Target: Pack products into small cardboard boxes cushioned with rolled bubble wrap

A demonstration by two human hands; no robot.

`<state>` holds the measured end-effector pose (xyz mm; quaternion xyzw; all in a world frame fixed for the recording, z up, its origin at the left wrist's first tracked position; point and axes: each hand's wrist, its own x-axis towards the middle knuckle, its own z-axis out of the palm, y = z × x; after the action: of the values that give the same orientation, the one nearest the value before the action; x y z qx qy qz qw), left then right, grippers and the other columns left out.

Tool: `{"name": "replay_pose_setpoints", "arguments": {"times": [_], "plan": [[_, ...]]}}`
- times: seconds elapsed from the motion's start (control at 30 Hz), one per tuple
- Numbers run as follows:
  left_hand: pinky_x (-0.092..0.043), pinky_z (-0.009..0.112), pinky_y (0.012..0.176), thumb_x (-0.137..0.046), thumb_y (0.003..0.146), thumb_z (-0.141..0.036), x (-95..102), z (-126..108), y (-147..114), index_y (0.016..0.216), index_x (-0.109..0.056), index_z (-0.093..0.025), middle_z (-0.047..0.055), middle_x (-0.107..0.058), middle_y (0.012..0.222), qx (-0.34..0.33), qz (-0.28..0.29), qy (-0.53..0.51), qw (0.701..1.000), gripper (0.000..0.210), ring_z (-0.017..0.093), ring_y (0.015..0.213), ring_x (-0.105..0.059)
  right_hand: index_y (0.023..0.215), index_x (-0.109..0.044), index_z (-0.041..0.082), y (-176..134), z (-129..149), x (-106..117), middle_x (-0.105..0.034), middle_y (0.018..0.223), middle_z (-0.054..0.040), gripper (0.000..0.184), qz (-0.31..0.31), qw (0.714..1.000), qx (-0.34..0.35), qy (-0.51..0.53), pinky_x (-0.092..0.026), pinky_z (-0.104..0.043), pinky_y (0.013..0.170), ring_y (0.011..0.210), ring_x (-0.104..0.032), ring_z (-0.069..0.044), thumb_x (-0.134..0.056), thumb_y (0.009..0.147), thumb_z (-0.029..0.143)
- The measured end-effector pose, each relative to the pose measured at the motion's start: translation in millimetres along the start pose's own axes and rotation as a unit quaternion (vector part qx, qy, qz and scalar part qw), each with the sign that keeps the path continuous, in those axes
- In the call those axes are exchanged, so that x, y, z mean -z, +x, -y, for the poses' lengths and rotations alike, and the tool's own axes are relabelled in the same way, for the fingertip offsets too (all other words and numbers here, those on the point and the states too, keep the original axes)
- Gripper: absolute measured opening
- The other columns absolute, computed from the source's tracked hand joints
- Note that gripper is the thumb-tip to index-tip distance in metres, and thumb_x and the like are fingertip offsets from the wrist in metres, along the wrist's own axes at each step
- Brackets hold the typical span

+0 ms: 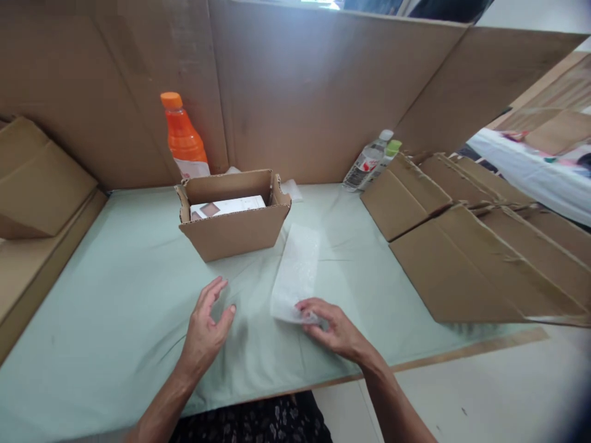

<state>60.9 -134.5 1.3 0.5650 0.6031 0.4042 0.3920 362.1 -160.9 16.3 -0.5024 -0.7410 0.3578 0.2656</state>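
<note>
My right hand (pixel 333 329) grips the near end of a strip of clear bubble wrap (pixel 298 264), its fingers closed on the edge. The rest of the strip lies flat on the pale green cloth. To the left, my left hand (pixel 207 323) hovers over the cloth with thumb and fingers apart, holding nothing. Beyond it stands an open cardboard box (pixel 240 237), and a white printed box (pixel 235 206) sits inside. How deep the white box reaches is hidden by the front wall.
Several open cardboard boxes (pixel 471 264) are grouped at the right. More cardboard (pixel 41 184) stands at the left edge. An orange bottle (pixel 184 138) and clear bottles (pixel 369 163) rest by the tall cardboard wall (pixel 323 92) at the back. Green cloth (pixel 115 277) covers the table.
</note>
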Motion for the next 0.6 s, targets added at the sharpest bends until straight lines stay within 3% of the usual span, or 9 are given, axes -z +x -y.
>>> {"name": "replay_pose_setpoints", "arguments": {"times": [0.07, 0.13, 0.23, 0.33, 0.47, 0.6], "plan": [[-0.053, 0.049, 0.098, -0.064, 0.084, -0.037, 2.1, 0, 4, 0.137, -0.054, -0.023, 0.014, -0.055, 0.143, 0.011, -0.018, -0.007, 1.0, 0.056, 0.031, 0.124, -0.059, 0.095, -0.072, 0.026, -9, 13, 4, -0.075, 0.112, -0.004, 0.011, 0.076, 0.997, 0.019, 0.005, -0.053, -0.043, 0.098, 0.11, -0.067, -0.024, -0.069, 0.084, 0.028], [-0.049, 0.05, 0.104, -0.066, 0.084, -0.036, 8.5, 2, 14, 0.143, -0.047, -0.023, 0.015, -0.054, 0.143, 0.006, -0.048, -0.017, 0.999, 0.063, 0.031, 0.127, -0.056, 0.105, -0.072, 0.027, -7, 18, 18, -0.073, 0.116, -0.0051, 0.026, 0.088, 0.996, 0.009, 0.015, -0.052, -0.046, 0.1, 0.113, -0.066, -0.026, -0.075, 0.082, 0.038], [-0.047, 0.048, 0.107, -0.069, 0.081, -0.032, 20.2, 2, 42, 0.147, -0.041, -0.025, 0.015, -0.045, 0.152, -0.023, -0.096, -0.034, 0.995, 0.072, 0.031, 0.134, -0.051, 0.108, -0.071, 0.025, 24, 16, 41, -0.074, 0.112, -0.0071, 0.029, -0.012, 0.999, -0.045, 0.023, -0.054, -0.046, 0.095, 0.105, -0.069, -0.026, -0.063, 0.09, 0.047], [-0.05, 0.045, 0.101, -0.071, 0.078, -0.03, 23.7, -3, 81, 0.143, -0.043, -0.024, 0.015, -0.046, 0.15, -0.038, -0.094, -0.067, 0.993, 0.072, 0.029, 0.13, -0.053, 0.122, -0.065, 0.021, 86, 10, 46, -0.07, 0.122, -0.0117, 0.039, -0.118, 0.99, -0.078, 0.025, -0.055, -0.044, 0.09, 0.11, -0.067, -0.027, -0.061, 0.089, 0.042], [-0.053, 0.041, 0.095, -0.067, 0.079, -0.033, 12.5, -12, 129, 0.127, -0.053, -0.017, 0.013, -0.064, 0.122, -0.061, -0.078, -0.094, 0.991, 0.053, 0.026, 0.111, -0.063, 0.139, -0.052, 0.017, 165, 6, 32, -0.062, 0.138, -0.0148, 0.062, -0.128, 0.988, -0.037, 0.081, -0.057, -0.042, 0.088, 0.12, -0.062, -0.03, -0.064, 0.082, 0.035], [-0.05, 0.039, 0.098, -0.063, 0.081, -0.03, -0.9, -13, 157, 0.129, -0.052, -0.017, 0.012, -0.063, 0.123, -0.071, -0.08, -0.102, 0.989, 0.052, 0.024, 0.114, -0.061, 0.144, -0.047, 0.016, 187, -14, 35, -0.059, 0.143, -0.0133, 0.065, -0.121, 0.988, 0.002, 0.099, -0.056, -0.04, 0.092, 0.124, -0.061, -0.028, -0.061, 0.083, 0.036]]}}
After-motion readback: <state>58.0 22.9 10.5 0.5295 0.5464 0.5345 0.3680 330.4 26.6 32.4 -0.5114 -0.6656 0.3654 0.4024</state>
